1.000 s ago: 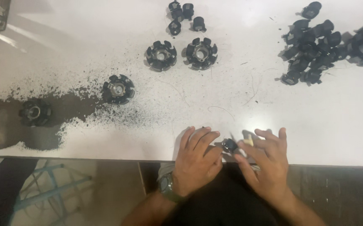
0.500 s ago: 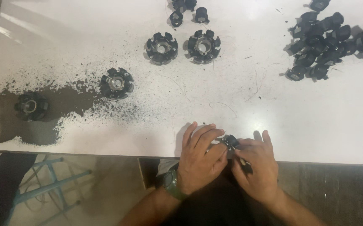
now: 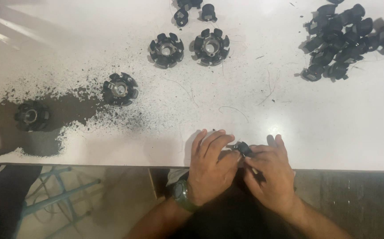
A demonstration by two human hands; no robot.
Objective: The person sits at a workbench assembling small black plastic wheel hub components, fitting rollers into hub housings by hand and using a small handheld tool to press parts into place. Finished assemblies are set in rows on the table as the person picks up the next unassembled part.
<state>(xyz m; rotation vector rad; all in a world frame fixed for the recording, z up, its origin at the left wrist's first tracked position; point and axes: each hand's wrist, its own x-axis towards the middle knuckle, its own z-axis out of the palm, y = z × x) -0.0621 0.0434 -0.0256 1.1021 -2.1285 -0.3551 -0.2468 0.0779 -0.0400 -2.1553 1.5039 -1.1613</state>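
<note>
Pinching one small black clip (image 3: 243, 148) between left hand (image 3: 210, 167) and right hand (image 3: 269, 175) at 6 o'clock, both closed on it. I judge work early: four round hubs (image 3: 166, 49) sit untouched at 11, clip pile (image 3: 340, 40) at 2.

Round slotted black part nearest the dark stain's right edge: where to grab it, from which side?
Take the round slotted part by its outer rim from straight above. It lies flat, hub up, clear of neighbours, and the rim notches give fingertips purchase. Both hands are busy.
</note>
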